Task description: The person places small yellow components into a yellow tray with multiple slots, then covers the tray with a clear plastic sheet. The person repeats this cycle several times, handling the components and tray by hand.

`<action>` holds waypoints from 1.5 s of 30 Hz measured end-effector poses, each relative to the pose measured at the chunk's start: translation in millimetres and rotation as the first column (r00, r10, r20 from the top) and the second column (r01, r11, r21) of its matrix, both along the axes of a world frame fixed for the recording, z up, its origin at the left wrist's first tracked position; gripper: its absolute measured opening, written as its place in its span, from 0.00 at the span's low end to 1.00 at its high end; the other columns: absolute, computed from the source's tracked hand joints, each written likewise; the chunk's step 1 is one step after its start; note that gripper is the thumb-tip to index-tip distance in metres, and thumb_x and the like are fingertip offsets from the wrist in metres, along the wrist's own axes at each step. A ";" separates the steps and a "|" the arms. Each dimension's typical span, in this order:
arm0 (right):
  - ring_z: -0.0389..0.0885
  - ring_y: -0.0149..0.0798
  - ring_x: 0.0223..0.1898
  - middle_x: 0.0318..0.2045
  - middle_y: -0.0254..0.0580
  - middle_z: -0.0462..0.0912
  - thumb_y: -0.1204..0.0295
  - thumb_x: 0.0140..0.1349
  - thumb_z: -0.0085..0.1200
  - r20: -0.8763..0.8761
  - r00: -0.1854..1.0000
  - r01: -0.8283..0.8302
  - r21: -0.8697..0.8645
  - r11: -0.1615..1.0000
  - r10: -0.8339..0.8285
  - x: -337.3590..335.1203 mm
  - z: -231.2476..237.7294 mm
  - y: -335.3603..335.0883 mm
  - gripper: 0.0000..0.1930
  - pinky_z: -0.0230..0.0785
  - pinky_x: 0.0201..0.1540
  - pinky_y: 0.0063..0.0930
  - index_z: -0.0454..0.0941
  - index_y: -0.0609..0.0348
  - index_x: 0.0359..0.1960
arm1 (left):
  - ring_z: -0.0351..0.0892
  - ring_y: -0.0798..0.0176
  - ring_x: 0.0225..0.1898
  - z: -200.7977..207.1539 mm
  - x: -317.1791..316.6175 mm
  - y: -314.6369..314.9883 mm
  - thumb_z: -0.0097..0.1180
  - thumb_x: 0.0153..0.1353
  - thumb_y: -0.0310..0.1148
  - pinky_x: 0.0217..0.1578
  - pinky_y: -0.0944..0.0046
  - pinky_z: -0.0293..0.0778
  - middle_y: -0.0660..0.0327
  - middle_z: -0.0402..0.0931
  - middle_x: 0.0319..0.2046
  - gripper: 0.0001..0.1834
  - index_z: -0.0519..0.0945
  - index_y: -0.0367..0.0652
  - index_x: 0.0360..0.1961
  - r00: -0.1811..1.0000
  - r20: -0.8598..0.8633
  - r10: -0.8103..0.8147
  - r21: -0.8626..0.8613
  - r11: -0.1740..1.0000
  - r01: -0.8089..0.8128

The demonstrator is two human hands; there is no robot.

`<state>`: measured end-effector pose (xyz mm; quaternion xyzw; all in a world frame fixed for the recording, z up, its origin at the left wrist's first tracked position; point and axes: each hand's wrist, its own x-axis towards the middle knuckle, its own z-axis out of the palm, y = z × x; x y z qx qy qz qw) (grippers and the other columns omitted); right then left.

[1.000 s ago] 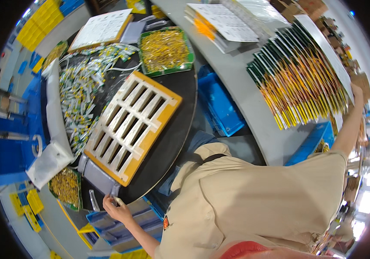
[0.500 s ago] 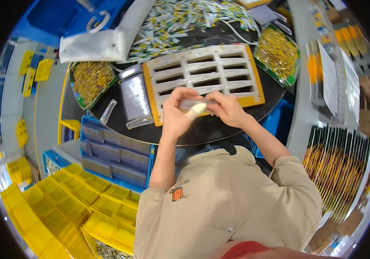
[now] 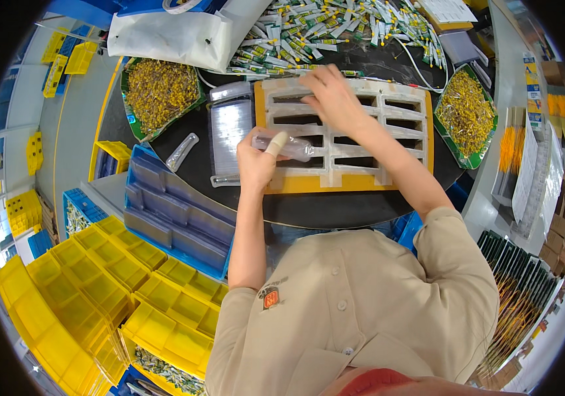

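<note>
1. Plastic shell, clear and elongated (image 3: 293, 146), is grasped in the left hand (image 3: 260, 158), above the left part of the slotted frame; a cream finger cover (image 3: 277, 143) is worn on one digit.
2. The right hand (image 3: 332, 99) is blurred and held loose, its fingers parted, over the upper part of the frame; whether the frame is touched cannot be told.
3. The slotted frame (image 3: 361, 183), a white insert on a yellow-orange board, is laid flat on the black counter (image 3: 309, 210).
4. Just to its left, a stack of clear plastic shells (image 3: 231, 135) is set down; farther left, a single clear shell (image 3: 182, 153) is laid by itself.
5. Beyond the frame, small tubes (image 3: 309, 33) are heaped, white with green-and-yellow labels; their print is too small to be read.
6. Small yellowish pieces are heaped in two green trays, the left tray (image 3: 191, 107) and the right tray (image 3: 473, 160), with the frame between them.
7. An orange-red badge with small lettering (image 3: 270, 298) is borne on the beige shirt (image 3: 375, 290).
8. Printed sheets (image 3: 526, 171) are stood at the right, their text illegible; colourful printed cards (image 3: 513, 290) are packed in a row nearer the body.
9. Grey moulded trays are held in a blue crate (image 3: 228, 267) at the left, beside yellow bins (image 3: 163, 284).
</note>
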<state>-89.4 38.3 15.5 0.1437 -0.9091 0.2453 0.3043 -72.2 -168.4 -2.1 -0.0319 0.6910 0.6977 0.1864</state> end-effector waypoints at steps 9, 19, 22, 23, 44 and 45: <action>0.82 0.55 0.41 0.38 0.51 0.84 0.69 0.64 0.60 0.328 0.943 -0.063 0.038 0.997 0.047 39.4 -21.0 -9.4 0.12 0.75 0.46 0.43 0.79 0.65 0.44 | 0.83 0.67 0.32 -9.1 26.9 -15.7 0.67 0.63 0.36 0.26 0.69 0.78 0.58 0.83 0.30 0.14 0.81 0.33 0.37 0.972 0.147 -0.184 -0.103 0.974 0.200; 0.80 0.56 0.41 0.35 0.52 0.81 0.75 0.59 0.61 0.289 0.953 -0.094 -0.011 0.995 0.093 74.8 -22.4 -28.0 0.09 0.74 0.46 0.47 0.78 0.62 0.41 | 0.84 0.63 0.30 -5.1 67.3 -28.4 0.67 0.64 0.35 0.28 0.64 0.85 0.56 0.83 0.32 0.14 0.81 0.32 0.36 0.961 0.228 -0.154 0.032 0.988 0.151; 0.81 0.56 0.45 0.41 0.53 0.83 0.73 0.61 0.61 0.666 0.571 -0.325 -0.353 0.877 0.480 92.3 -24.8 -27.8 0.12 0.74 0.48 0.45 0.78 0.64 0.44 | 0.83 0.65 0.26 -3.9 72.3 -31.1 0.65 0.65 0.33 0.25 0.67 0.83 0.56 0.83 0.29 0.13 0.81 0.31 0.36 0.991 0.137 -0.003 -0.070 0.997 0.012; 0.82 0.55 0.43 0.38 0.52 0.83 0.73 0.61 0.62 0.624 0.594 -0.341 -0.377 0.861 0.508 100.1 -24.3 -30.5 0.11 0.75 0.47 0.44 0.79 0.64 0.42 | 0.83 0.65 0.26 -3.0 73.6 -32.2 0.65 0.65 0.33 0.25 0.67 0.83 0.55 0.83 0.30 0.13 0.81 0.31 0.36 0.972 0.222 -0.072 -0.062 0.994 0.088; 0.78 0.55 0.45 0.38 0.49 0.79 0.71 0.61 0.61 0.268 0.963 -0.005 -0.027 1.000 0.013 52.4 -11.7 101.0 0.13 0.72 0.48 0.44 0.78 0.60 0.46 | 0.85 0.62 0.32 4.0 28.4 87.2 0.63 0.66 0.32 0.31 0.65 0.84 0.51 0.85 0.33 0.11 0.81 0.31 0.39 0.935 0.182 -0.303 0.044 0.953 0.300; 0.79 0.55 0.46 0.39 0.51 0.80 0.70 0.62 0.61 0.373 0.918 -0.073 -0.176 0.982 0.135 58.3 -12.1 99.9 0.14 0.72 0.48 0.44 0.78 0.60 0.47 | 0.85 0.63 0.32 3.5 29.0 87.6 0.63 0.66 0.32 0.31 0.65 0.83 0.51 0.85 0.33 0.11 0.81 0.31 0.38 0.942 0.213 -0.260 0.006 0.964 0.265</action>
